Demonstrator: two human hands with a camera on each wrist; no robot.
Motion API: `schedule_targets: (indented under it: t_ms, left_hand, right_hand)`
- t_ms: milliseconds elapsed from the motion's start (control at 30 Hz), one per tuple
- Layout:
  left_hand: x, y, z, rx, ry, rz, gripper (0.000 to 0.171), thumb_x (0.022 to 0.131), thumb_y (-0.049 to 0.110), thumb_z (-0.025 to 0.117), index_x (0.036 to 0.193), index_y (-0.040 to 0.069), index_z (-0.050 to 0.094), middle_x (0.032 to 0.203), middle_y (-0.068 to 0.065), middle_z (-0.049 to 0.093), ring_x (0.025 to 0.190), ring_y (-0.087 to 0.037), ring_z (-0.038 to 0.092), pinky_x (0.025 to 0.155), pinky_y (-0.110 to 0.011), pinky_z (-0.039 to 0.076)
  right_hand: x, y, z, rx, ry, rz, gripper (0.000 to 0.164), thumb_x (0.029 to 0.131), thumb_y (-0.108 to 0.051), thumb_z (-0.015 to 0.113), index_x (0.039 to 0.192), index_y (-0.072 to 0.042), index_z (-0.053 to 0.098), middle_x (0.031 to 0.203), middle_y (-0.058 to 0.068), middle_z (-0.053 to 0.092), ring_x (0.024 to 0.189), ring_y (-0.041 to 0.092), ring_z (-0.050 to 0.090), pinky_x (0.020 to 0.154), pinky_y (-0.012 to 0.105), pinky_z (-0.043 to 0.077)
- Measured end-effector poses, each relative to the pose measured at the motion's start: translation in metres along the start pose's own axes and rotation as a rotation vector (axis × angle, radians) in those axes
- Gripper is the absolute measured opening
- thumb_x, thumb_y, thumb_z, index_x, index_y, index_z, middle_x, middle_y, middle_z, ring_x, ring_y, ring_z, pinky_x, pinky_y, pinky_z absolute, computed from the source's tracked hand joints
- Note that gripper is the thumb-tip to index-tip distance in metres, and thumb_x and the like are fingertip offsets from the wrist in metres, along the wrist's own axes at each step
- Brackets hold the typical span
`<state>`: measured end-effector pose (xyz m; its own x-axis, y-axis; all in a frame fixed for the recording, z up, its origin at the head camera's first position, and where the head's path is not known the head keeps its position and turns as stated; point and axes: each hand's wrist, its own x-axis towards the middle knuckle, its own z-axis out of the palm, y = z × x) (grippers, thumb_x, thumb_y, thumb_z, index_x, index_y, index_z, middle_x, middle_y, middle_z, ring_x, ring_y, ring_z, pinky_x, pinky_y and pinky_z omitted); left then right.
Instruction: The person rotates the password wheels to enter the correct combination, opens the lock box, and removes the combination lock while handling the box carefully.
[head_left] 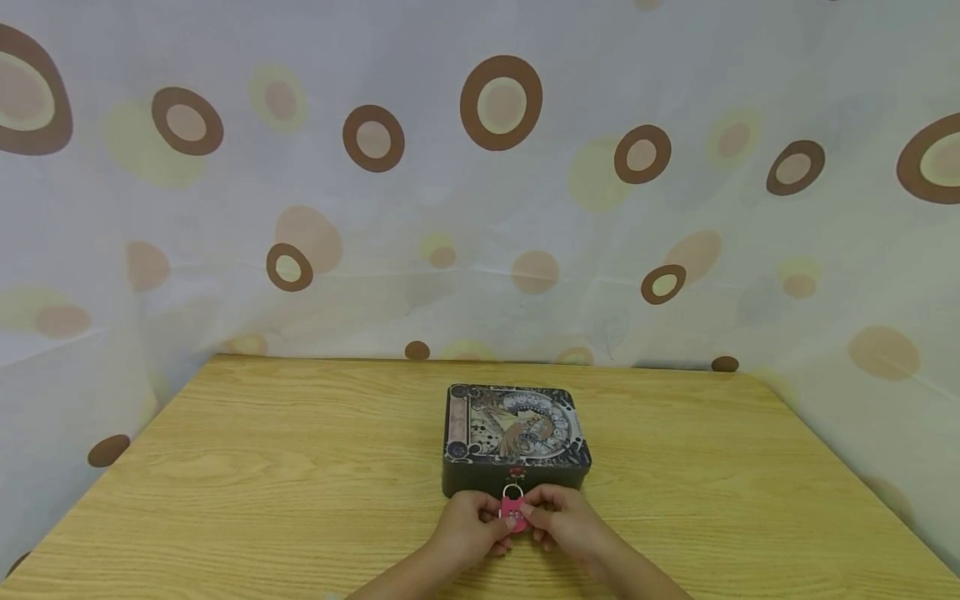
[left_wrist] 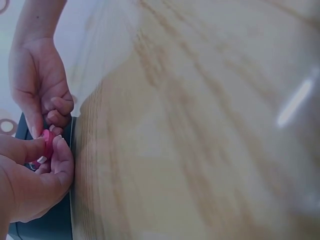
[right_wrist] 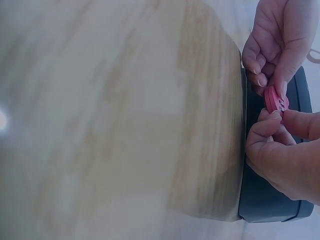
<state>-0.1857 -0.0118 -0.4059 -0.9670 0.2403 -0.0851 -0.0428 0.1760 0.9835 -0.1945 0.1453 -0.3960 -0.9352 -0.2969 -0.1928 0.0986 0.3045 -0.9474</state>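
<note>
A pink combination padlock (head_left: 513,515) with small number dials hangs at the front of a dark tin box. Its pale shackle (head_left: 513,491) loops up to the box's red-marked clasp (head_left: 517,472). From the left, my left hand (head_left: 470,527) pinches the padlock, thumb at the dials. My right hand (head_left: 567,525) grips the padlock's other side between thumb and fingers. The box (head_left: 517,429) lies flat with its lid down, an ornate portrait printed on top. In the right wrist view the padlock (right_wrist: 276,100) shows its dials between both hands' fingertips.
The wooden table (head_left: 300,467) extends around the box on both sides. Behind it and at its sides hangs a pale cloth (head_left: 450,208) with brown and yellow circles. The table's back edge lies beyond the box.
</note>
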Motion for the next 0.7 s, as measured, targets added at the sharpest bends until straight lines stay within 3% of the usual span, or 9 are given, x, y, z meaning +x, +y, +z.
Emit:
schedule_targets:
  t_ms: [333, 700]
  left_hand:
    - [-0.001, 0.0012, 0.0007, 0.008, 0.016, -0.007, 0.011, 0.085, -0.002, 0.06, 0.087, -0.013, 0.061, 0.069, -0.015, 0.066, 0.055, -0.009, 0.061, 0.053, -0.026, 0.056]
    - [0.0001, 0.0017, 0.0032, 0.042, 0.058, -0.07, 0.014, 0.087, 0.005, 0.06, 0.081, -0.008, 0.063, 0.058, -0.004, 0.059, 0.048, -0.006, 0.055, 0.049, -0.024, 0.054]
  right_hand:
    - [0.0002, 0.0004, -0.0001, -0.008, 0.005, -0.003, 0.02, 0.091, -0.007, 0.052, 0.097, 0.012, 0.054, 0.065, -0.003, 0.047, 0.06, 0.009, 0.045, 0.051, 0.019, 0.038]
    - [0.0013, 0.0015, -0.0004, -0.007, 0.004, 0.019, 0.018, 0.092, -0.007, 0.052, 0.098, 0.01, 0.054, 0.066, -0.003, 0.048, 0.061, 0.01, 0.046, 0.053, 0.02, 0.039]
